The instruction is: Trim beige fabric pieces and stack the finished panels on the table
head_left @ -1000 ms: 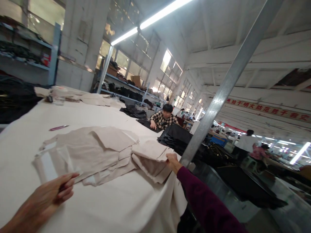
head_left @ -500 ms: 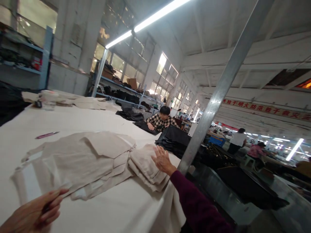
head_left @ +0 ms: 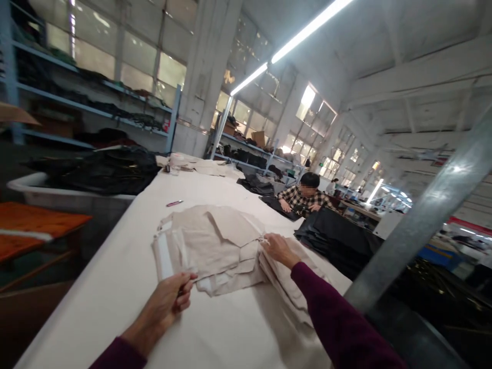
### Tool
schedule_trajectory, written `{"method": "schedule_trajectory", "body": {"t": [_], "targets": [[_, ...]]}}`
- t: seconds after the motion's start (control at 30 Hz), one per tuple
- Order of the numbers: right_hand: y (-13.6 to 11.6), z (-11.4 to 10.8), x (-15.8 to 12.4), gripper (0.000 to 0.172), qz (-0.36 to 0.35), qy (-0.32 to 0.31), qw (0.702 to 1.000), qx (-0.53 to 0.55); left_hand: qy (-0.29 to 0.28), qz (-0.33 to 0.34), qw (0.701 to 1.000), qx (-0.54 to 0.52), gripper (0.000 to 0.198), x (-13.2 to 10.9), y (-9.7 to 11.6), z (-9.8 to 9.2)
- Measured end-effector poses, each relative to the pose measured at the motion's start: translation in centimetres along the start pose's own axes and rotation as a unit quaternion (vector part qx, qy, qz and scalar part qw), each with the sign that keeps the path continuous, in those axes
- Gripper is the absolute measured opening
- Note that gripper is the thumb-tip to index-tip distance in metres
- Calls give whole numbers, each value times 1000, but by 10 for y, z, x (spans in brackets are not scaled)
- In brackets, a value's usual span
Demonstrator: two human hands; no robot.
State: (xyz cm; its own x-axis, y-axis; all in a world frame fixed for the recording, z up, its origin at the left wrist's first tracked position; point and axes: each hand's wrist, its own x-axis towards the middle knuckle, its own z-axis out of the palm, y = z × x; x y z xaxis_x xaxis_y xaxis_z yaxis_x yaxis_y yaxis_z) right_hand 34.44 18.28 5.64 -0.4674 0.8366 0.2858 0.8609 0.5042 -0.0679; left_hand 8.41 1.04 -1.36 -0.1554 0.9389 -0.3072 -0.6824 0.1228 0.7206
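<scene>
Cut beige fabric pieces (head_left: pixel 215 241) lie overlapped in a loose spread on the white tabletop, with pale strips along the left side. My left hand (head_left: pixel 165 300) is closed, thumb and forefinger pinching the near edge of a fabric piece; something dark shows inside its curled fingers, too small to name. My right hand (head_left: pixel 279 249) is closed at the upper left edge of a folded beige fabric stack (head_left: pixel 286 282), its bent fingertips on the cloth where stack and spread meet. That stack hangs toward the table's near right edge.
A pink pen-like tool (head_left: pixel 175 203) lies beyond the spread. Dark fabric piles (head_left: pixel 334 230) border the right, by a slanted metal post (head_left: pixel 423 215). Across the table a person in a checked shirt (head_left: pixel 303 197) handles dark cloth. A white tub (head_left: pixel 34 187) and orange stool (head_left: pixel 38 225) stand left.
The view has swung left. My right hand has gone from lying flat and spread on the folded stack to bent fingers at its left edge. My left hand keeps its pinch at the fabric edge.
</scene>
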Motion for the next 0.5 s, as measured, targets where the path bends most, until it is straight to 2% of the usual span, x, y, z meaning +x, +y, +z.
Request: {"method": "schedule_trajectory", "body": {"t": [0.13, 0.2, 0.27, 0.37, 0.5], "targets": [[-70, 38, 42, 24, -67, 8, 997, -29, 7, -18, 1000, 5, 14, 3, -3, -2], [-92, 57, 51, 24, -82, 13, 996, -43, 12, -24, 1000, 4, 15, 4, -3, -2], [-101, 67, 53, 22, -88, 21, 994, -57, 11, -26, 1000, -2, 17, 4, -3, -2], [-100, 61, 54, 26, -78, 38, 993, -80, 13, -33, 999, -11, 20, 6, -4, -5], [-97, 21, 53, 17, -38, 80, 990, -105, 10, -34, 999, 9, 24, 12, -1, -8]]}}
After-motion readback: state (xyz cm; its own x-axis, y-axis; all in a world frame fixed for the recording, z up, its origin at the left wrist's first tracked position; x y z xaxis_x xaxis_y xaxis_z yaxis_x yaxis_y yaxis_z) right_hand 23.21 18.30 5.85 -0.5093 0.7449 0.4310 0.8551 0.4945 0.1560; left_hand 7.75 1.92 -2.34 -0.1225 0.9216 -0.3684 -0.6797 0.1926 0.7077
